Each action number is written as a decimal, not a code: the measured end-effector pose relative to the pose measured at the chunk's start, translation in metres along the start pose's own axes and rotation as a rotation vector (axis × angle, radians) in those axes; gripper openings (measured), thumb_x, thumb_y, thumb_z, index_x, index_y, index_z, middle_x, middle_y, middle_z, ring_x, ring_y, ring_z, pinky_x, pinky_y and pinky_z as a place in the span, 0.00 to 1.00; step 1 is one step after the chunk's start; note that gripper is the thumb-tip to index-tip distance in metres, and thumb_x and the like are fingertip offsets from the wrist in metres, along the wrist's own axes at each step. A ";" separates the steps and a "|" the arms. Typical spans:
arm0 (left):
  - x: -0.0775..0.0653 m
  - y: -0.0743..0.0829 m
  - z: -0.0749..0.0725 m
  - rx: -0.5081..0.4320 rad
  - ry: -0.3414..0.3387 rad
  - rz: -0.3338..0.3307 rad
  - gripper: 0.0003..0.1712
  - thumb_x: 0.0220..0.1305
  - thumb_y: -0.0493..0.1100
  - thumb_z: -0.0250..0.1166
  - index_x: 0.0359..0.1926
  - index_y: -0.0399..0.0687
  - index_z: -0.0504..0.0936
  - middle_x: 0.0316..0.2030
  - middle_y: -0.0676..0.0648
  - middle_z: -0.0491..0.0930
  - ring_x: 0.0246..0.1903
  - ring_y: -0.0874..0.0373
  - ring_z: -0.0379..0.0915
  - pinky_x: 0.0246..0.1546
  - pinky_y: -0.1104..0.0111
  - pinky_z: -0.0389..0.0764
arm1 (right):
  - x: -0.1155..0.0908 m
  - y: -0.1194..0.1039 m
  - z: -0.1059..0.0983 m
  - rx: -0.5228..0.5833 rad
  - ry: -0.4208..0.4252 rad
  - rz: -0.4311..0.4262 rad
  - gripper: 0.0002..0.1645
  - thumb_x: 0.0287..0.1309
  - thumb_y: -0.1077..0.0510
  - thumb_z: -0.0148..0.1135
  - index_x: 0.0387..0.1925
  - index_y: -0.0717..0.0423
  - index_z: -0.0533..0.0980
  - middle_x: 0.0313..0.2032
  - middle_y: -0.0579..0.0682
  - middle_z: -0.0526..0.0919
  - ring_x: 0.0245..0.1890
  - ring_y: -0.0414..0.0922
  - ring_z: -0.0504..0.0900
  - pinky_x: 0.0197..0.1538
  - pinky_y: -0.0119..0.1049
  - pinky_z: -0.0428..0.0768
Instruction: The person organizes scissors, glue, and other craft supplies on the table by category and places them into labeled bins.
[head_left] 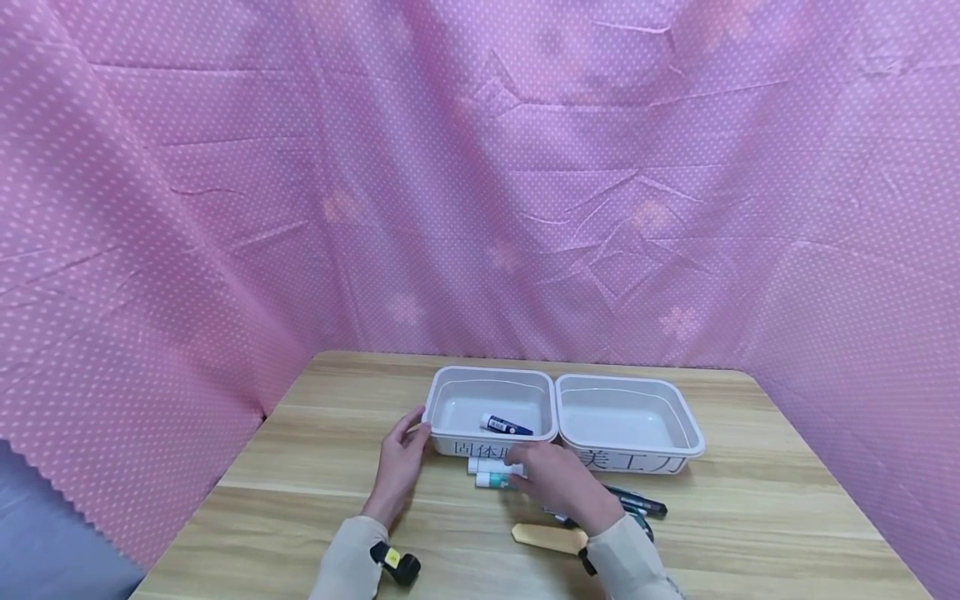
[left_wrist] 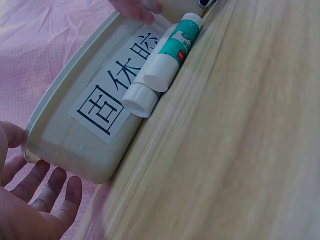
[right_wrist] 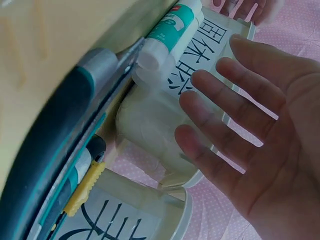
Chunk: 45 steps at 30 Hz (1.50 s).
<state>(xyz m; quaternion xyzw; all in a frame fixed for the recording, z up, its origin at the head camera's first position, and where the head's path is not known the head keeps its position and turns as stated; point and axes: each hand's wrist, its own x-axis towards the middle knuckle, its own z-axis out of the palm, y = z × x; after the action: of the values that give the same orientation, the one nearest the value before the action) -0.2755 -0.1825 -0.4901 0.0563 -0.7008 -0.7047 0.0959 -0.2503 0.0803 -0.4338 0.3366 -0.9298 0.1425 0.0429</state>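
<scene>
My left hand (head_left: 400,467) touches the left end of a white plastic bin (left_wrist: 75,145) labelled with dark characters, its fingers spread at the rim. Inside that bin lies a dark-blue glue stick (head_left: 507,425). Two more glue sticks lie side by side on the table along the bin's front: one with a teal label (left_wrist: 180,42) and a white one (left_wrist: 140,100). Over them hovers my right hand (head_left: 555,477), fingers extended and apart, with nothing held in the right wrist view. Several utility knives (head_left: 636,502) lie beneath and beside the right forearm; one shows a yellow part (right_wrist: 85,190).
A second white bin (head_left: 686,417), with other dark characters on its front, stands directly right of the first. Near the right wrist lies a tan flat object (head_left: 547,537) with a pointed end. Pink dotted cloth (head_left: 495,208) hangs behind the wooden table (head_left: 300,467).
</scene>
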 end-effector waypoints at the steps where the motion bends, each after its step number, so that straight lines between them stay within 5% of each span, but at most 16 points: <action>1: 0.000 0.000 0.000 -0.001 -0.001 0.000 0.29 0.77 0.43 0.58 0.74 0.45 0.67 0.71 0.38 0.68 0.65 0.43 0.72 0.66 0.57 0.79 | 0.000 0.000 0.001 0.002 -0.006 0.004 0.14 0.62 0.53 0.72 0.49 0.47 0.85 0.47 0.42 0.89 0.46 0.41 0.86 0.50 0.41 0.88; 31: 0.002 -0.002 -0.002 0.017 -0.001 -0.012 0.29 0.77 0.44 0.58 0.75 0.47 0.67 0.72 0.41 0.68 0.65 0.45 0.72 0.65 0.58 0.80 | 0.007 -0.021 0.026 -0.074 -0.098 -0.011 0.17 0.57 0.59 0.74 0.49 0.46 0.85 0.39 0.43 0.83 0.33 0.38 0.78 0.32 0.32 0.81; 45: 0.003 -0.002 -0.004 0.027 -0.011 -0.022 0.29 0.77 0.45 0.58 0.75 0.49 0.66 0.73 0.42 0.67 0.65 0.46 0.71 0.66 0.58 0.79 | 0.007 -0.030 0.030 -0.066 -0.087 -0.018 0.26 0.52 0.65 0.74 0.54 0.44 0.83 0.43 0.47 0.87 0.38 0.44 0.84 0.40 0.36 0.87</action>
<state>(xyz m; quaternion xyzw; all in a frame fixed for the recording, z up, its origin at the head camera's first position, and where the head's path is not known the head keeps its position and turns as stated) -0.2782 -0.1867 -0.4917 0.0615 -0.7101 -0.6964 0.0831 -0.2359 0.0455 -0.4540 0.3494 -0.9319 0.0966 0.0149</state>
